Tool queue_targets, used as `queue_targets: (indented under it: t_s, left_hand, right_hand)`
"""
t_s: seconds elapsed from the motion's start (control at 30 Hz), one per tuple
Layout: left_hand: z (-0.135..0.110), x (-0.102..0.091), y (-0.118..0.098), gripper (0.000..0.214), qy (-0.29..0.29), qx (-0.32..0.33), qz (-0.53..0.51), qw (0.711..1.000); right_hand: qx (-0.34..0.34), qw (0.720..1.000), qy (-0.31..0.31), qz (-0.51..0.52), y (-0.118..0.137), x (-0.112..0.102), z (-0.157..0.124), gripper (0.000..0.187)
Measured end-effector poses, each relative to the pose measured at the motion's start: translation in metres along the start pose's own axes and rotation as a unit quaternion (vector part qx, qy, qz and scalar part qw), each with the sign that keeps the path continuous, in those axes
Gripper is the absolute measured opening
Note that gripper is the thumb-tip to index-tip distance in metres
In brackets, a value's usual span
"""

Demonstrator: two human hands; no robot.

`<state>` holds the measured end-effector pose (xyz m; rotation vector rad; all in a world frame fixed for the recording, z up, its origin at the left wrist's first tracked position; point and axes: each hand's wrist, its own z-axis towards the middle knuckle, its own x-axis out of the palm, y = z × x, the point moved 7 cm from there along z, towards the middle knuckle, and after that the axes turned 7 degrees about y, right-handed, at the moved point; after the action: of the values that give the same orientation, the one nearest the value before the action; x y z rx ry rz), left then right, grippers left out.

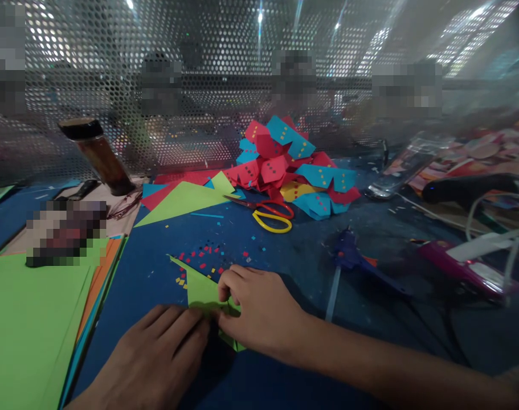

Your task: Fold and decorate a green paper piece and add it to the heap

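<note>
The blue counter (131,279) is carrying a paper stack (32,319) left of the left hand (165,341) and red-and-blue folded shapes (274,169) beyond the right hand (261,310). The right hand is pinching a green folded paper (199,290) between both hands; the left hand is touching it, its grip impossible to tell. Beyond them, scissors (259,205) are lying past scattered paper bits (202,266).

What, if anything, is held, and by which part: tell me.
The green paper piece: the right hand pinches its right part; the left hand touches its near left edge, grip unclear.
</note>
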<state>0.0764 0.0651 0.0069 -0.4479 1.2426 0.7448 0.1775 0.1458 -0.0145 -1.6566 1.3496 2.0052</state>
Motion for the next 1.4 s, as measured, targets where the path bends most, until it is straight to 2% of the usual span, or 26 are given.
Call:
queue_targets:
  t_s: [0.17, 0.57, 0.87, 1.1, 1.27, 1.4]
  left_hand:
    - [0.0030, -0.0009, 0.0009, 0.038, 0.012, -0.006, -0.016, 1.000]
    - [0.0040, -0.0077, -0.0003, 0.040, -0.009, -0.004, -0.008, 1.000]
    - [0.0020, -0.0022, -0.0043, 0.040, 0.009, 0.003, 0.017, 1.000]
    - [0.0003, -0.0058, -0.0058, 0.037, -0.010, 0.018, 0.013, 1.000]
    - [0.0005, -0.0066, -0.0043, 0.039, -0.010, 0.018, 0.012, 1.000]
    - [0.0018, -0.0041, -0.0029, 0.041, 0.021, 0.003, 0.008, 1.000]
  right_hand:
    - [-0.004, 1.000, -0.002, 0.001, 0.0007, -0.0005, 0.0002, 0.010]
    - [0.002, 1.000, 0.012, -0.007, 0.0000, -0.0024, 0.0011, 0.006]
    - [0.007, 1.000, 0.017, 0.024, -0.0031, -0.0043, 0.0032, 0.005]
    - [0.019, 0.998, 0.024, 0.045, -0.0058, -0.0074, 0.0038, 0.007]
    - [0.002, 0.998, 0.033, 0.059, -0.0037, -0.0076, 0.0027, 0.005]
    - [-0.010, 0.998, 0.029, 0.052, -0.0033, -0.0067, 0.0029, 0.006]
